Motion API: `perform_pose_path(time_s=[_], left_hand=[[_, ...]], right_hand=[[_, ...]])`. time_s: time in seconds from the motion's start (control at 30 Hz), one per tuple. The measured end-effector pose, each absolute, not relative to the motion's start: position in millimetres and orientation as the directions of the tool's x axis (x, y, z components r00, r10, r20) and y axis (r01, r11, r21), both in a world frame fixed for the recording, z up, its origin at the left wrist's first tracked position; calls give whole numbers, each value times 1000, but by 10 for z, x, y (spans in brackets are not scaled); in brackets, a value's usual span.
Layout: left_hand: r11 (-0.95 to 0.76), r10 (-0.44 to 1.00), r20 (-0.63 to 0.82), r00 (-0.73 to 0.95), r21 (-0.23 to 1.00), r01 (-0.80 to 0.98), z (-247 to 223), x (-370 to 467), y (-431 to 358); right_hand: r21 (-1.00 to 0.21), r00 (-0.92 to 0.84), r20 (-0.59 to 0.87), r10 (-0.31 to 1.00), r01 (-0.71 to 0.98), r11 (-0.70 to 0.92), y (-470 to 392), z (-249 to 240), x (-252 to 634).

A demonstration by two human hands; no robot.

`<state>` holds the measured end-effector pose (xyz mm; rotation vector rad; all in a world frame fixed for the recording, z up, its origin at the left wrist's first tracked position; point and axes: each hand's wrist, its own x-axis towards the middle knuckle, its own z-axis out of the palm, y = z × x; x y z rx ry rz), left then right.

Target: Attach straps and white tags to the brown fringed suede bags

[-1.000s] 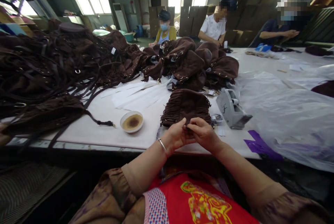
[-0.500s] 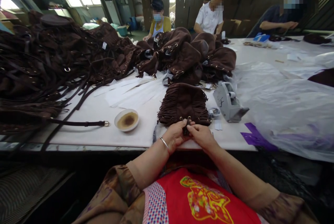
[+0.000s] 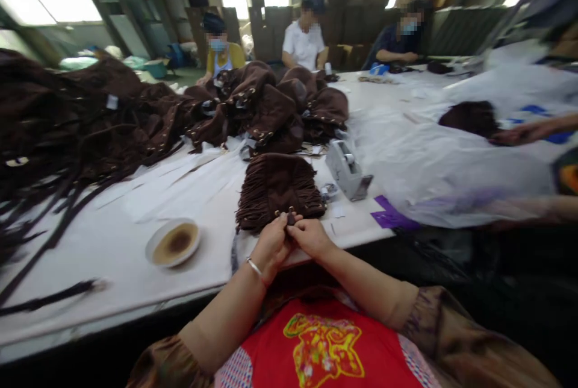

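A dark brown fringed bag (image 3: 280, 186) lies on the white-topped table right before me, with gold eyelets along its near edge. At that edge, a small dark brown piece (image 3: 290, 220) is pinched between my two hands. My left hand (image 3: 272, 248), with a silver bangle at the wrist, has its thumb and fingers closed on it from the left. From the right, the fingertips of my right hand (image 3: 312, 238) press on the same piece. My fingers partly cover it, so its exact kind is unclear.
A grey tape dispenser (image 3: 347, 171) stands right of the bag. A bowl of brownish liquid (image 3: 173, 243) sits to the left. Piled brown bags (image 3: 271, 105) lie behind. Plastic sheeting (image 3: 433, 165) covers the right side, where another person's hand (image 3: 526, 133) reaches in. Three people work opposite.
My view has turned right, so the table's contents appear farther left. Another person's arms now show at the right edge. Both my hands keep their pinch on the small brown piece.
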<state>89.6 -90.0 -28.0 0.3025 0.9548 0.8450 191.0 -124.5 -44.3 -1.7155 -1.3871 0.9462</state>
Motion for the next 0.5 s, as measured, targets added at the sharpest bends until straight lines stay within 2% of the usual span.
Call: perform_pose_path(time_s=[0.13, 0.23, 0.3, 0.37, 0.43, 0.5], left_hand=[[651, 759, -534, 372, 632, -421, -284, 864, -838], [664, 744, -544, 387, 663, -345, -311, 850, -798], [678, 732, -573, 369, 664, -315, -310, 837, -804], [684, 727, -582, 364, 663, -306, -298, 822, -818], [686, 723, -570, 390, 659, -308, -283, 813, -826], [690, 716, -556, 423, 657, -305, -269, 820, -825]], right_hand=[[-878, 188, -35, 982, 463, -120, -1195, -432, 1926], [-879, 149, 23, 989, 475, -51, -1360, -368, 1977], [-857, 149, 123, 981, 514, 29, -1590, -286, 2126], [-792, 220, 249, 943, 607, 68, -1874, -192, 2468], [-694, 320, 349, 881, 720, 13, -2174, -111, 3024], [-568, 437, 375, 817, 806, -170, -2463, -67, 3713]])
